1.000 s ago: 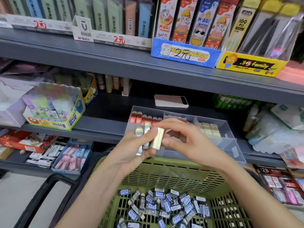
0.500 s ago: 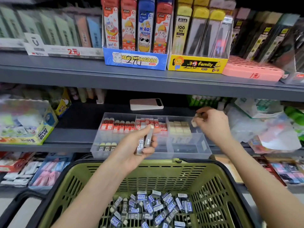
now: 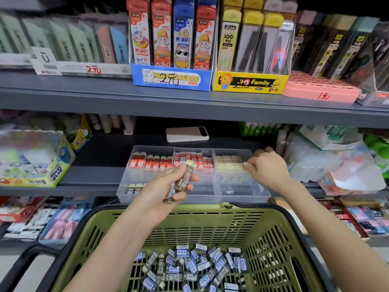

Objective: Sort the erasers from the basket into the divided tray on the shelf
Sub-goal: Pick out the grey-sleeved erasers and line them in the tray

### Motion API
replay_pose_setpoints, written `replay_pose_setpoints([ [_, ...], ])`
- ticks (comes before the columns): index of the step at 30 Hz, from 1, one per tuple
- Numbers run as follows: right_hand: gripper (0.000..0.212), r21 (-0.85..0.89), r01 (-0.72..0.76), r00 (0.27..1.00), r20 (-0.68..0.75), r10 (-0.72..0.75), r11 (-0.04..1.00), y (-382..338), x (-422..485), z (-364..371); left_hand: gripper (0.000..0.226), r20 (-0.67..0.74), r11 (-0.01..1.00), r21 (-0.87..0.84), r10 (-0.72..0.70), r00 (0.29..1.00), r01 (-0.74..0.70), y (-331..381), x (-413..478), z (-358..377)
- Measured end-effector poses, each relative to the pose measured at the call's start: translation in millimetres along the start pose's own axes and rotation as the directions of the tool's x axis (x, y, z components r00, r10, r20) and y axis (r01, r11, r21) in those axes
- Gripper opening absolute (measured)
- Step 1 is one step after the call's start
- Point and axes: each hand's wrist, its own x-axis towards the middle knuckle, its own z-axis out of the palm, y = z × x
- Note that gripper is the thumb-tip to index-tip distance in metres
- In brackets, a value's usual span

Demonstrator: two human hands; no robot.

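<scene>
A clear divided tray (image 3: 189,199) stands on the middle shelf. Red-sleeved erasers (image 3: 153,162) fill its back left and middle compartments, cream erasers (image 3: 228,162) the back right, and a few dark-sleeved ones (image 3: 134,189) the front left. My left hand (image 3: 155,197) hovers in front of the tray and grips two dark-sleeved 2B erasers (image 3: 185,178). My right hand (image 3: 268,168) is at the back right compartment, its curled fingertips pinching a cream eraser at the row's right end. Below, the green basket (image 3: 273,217) holds several dark 2B erasers (image 3: 189,266).
A pink-white power bank (image 3: 187,133) lies behind the tray. A glue display box (image 3: 42,165) stands to the left and plastic-wrapped packs (image 3: 336,161) to the right. The upper shelf (image 3: 189,102) overhangs the tray. More stationery lies on the lower shelf.
My right hand took the cream eraser from my left hand and carried it right to the tray's back right compartment, lowering it onto the row. My left hand keeps the dark erasers.
</scene>
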Motion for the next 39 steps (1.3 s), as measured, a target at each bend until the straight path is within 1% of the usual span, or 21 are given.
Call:
replay_pose_setpoints([
  [2,0.038,-0.04,-0.001,0.999,-0.045,-0.001,0.999,-7,-5,-9,0.046,0.001,1.0,-0.019,0.014,1.0,-0.014,-1,-1,-2],
  [3,0.037,-0.022,0.0,0.996,-0.094,-0.002,1.0,-14,-7,-15,0.048,-0.003,1.0,-0.023,0.019,1.0,-0.019,-1,-2,-3],
  [4,0.034,0.046,0.016,0.988,-0.154,-0.009,0.999,-25,-10,-22,0.049,-0.008,0.999,-0.021,0.023,1.0,-0.023,-1,-2,-5],
  [5,0.031,0.178,0.05,0.979,-0.204,-0.013,0.983,-39,-14,-31,0.048,-0.012,0.999,-0.016,0.028,1.0,-0.028,-1,-3,-7],
  [6,0.026,0.365,0.101,0.975,-0.224,-0.018,0.926,-57,-19,-40,0.047,-0.011,0.999,-0.009,0.03,0.999,-0.031,-1,-4,-8],
  [8,0.022,0.698,0.178,0.982,-0.167,-0.085,0.694,-93,-27,-61,0.044,0.005,0.999,0.005,0.037,0.999,-0.037,0,-6,-11],
  [9,0.023,0.786,0.182,0.983,-0.124,-0.137,0.59,-108,-29,-69,0.041,0.019,0.999,0.013,0.042,0.999,-0.042,1,-7,-13],
  [11,0.018,0.866,0.158,0.977,-0.066,-0.205,0.475,-130,-30,-78,0.036,0.04,0.998,0.031,0.051,0.998,-0.052,4,-11,-18],
  [13,0.01,0.933,0.081,0.981,-0.012,-0.195,0.35,-142,-28,-84,0.037,0.016,0.996,0.054,0.07,0.997,-0.071,8,-16,-27],
  [15,0.009,0.99,-0.014,0.99,0.033,-0.135,0.139,-151,-22,-86,0.04,-0.068,0.986,0.121,0.127,0.99,-0.118,16,-21,-41],
  [16,0.01,0.997,-0.043,0.994,0.049,-0.095,0.056,-155,-17,-86,0.043,-0.125,0.977,0.15,0.171,0.977,-0.151,20,-23,-50],
  [17,0.009,0.998,-0.064,0.996,0.065,-0.057,0.024,-160,-11,-85,0.046,-0.181,0.97,0.155,0.214,0.96,-0.187,26,-25,-61],
  [18,0.008,0.995,-0.085,0.996,0.086,-0.031,0.045,-165,-4,-84,0.05,-0.229,0.967,0.125,0.244,0.942,-0.22,31,-27,-73],
  [20,0.01,0.975,-0.141,0.989,0.145,-0.016,0.169,-180,8,-76,0.05,-0.282,0.961,0.0,0.264,0.922,-0.275,40,-29,-97],
  [22,0.016,0.938,-0.189,0.977,0.209,-0.04,0.29,-201,16,-66,0.038,-0.288,0.941,-0.121,0.271,0.918,-0.316,46,-28,-114],
  [24,0.019,0.904,-0.219,0.96,0.267,-0.085,0.368,-222,19,-53,0.029,-0.287,0.922,-0.183,0.281,0.916,-0.34,47,-25,-124],
  [26,0.02,0.879,-0.247,0.944,0.314,-0.105,0.408,-238,22,-42,0.025,-0.288,0.915,-0.178,0.303,0.908,-0.362,43,-19,-128],
  [31,0.026,0.849,-0.296,0.929,0.362,-0.075,0.438,-260,29,-24,0.018,-0.275,0.9,-0.068,0.399,0.875,-0.432,36,-13,-133],
  [36,0.033,0.788,-0.242,0.945,0.324,-0.046,0.566,-269,31,-22,0.011,-0.255,0.876,-0.081,0.443,0.859,-0.476,30,-12,-132],
  [37,0.033,0.769,-0.225,0.949,0.313,-0.045,0.599,-270,32,-22,0.014,-0.253,0.874,-0.08,0.448,0.857,-0.48,30,-12,-132],
  [39,0.03,0.687,-0.156,0.955,0.289,-0.069,0.71,-272,32,-22,0.023,-0.248,0.869,-0.075,0.459,0.853,-0.49,30,-11,-133],
])
